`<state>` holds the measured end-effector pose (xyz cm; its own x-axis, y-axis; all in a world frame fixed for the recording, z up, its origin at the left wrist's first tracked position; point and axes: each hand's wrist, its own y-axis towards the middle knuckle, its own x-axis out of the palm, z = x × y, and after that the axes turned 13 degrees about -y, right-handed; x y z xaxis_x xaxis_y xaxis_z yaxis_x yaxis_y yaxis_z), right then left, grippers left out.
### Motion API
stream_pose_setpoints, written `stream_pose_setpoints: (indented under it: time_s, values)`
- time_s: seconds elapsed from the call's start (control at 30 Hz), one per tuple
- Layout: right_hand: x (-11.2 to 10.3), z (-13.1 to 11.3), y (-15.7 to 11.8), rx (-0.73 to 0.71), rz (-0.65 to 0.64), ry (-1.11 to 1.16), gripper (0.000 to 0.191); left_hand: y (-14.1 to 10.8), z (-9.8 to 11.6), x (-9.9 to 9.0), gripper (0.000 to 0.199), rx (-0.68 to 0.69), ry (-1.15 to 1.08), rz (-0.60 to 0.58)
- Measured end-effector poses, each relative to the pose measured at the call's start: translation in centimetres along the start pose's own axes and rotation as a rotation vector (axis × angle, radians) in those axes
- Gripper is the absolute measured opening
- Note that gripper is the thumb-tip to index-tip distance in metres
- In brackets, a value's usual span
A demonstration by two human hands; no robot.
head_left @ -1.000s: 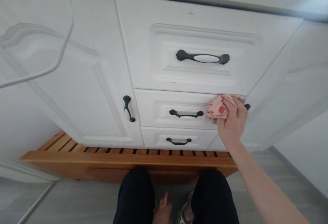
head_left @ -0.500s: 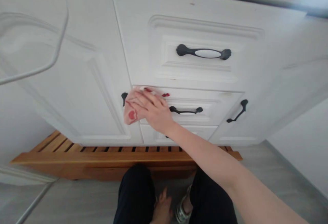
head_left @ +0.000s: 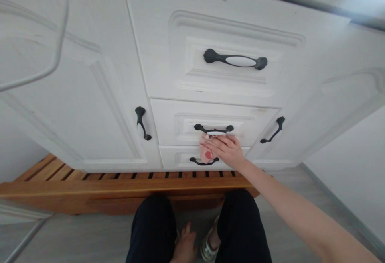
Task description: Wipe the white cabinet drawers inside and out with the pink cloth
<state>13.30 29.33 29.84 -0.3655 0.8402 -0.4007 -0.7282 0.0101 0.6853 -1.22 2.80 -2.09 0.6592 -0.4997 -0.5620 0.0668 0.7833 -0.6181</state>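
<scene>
My right hand (head_left: pixel 227 150) is closed on a pink cloth (head_left: pixel 207 150) with a red heart-like print, pressing it flat against the drawer fronts. The cloth lies just under the handle (head_left: pixel 214 130) of the middle drawer (head_left: pixel 168 120) and hangs over part of the lower drawer's handle (head_left: pixel 200 162). Between the knees, low in the view, hovers my left hand (head_left: pixel 185 243), its fingers stretched out with nothing visible in them.
Above is a larger top drawer with a dark handle (head_left: pixel 236 59). Cabinet doors with dark handles (head_left: pixel 142 123) flank the drawers. A slatted wooden bench (head_left: pixel 126 188) stands between the cabinet and my legs. A pale looped cord (head_left: pixel 58 42) hangs at upper left.
My right hand has moved the cloth right and down, from the middle drawer's left edge to below its handle. The left door handle is now uncovered. My left hand stays between the knees.
</scene>
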Motion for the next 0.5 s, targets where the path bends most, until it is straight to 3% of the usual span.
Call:
stream_pose_setpoints:
  time_s: [0.2,0.3,0.4,0.5]
  values:
    - [-3.0,4.4,-8.0,0.190,-0.095,-0.203,0.038,-0.4,-0.3,0.4,0.055,0.024,0.055,-0.019]
    - [-4.9,5.5,-10.4,0.337,-0.184,-0.238,0.040,-0.6,-0.1,0.2,0.056,0.025,0.073,-0.025]
    - [-6.7,5.9,-9.1,0.571,-0.104,-0.192,0.040,-0.7,0.4,0.0,0.057,0.014,0.073,-0.039]
    - [-7.8,4.8,-3.4,0.659,0.118,-0.122,0.042,-0.6,0.9,-0.1,0.059,0.007,0.073,-0.060]
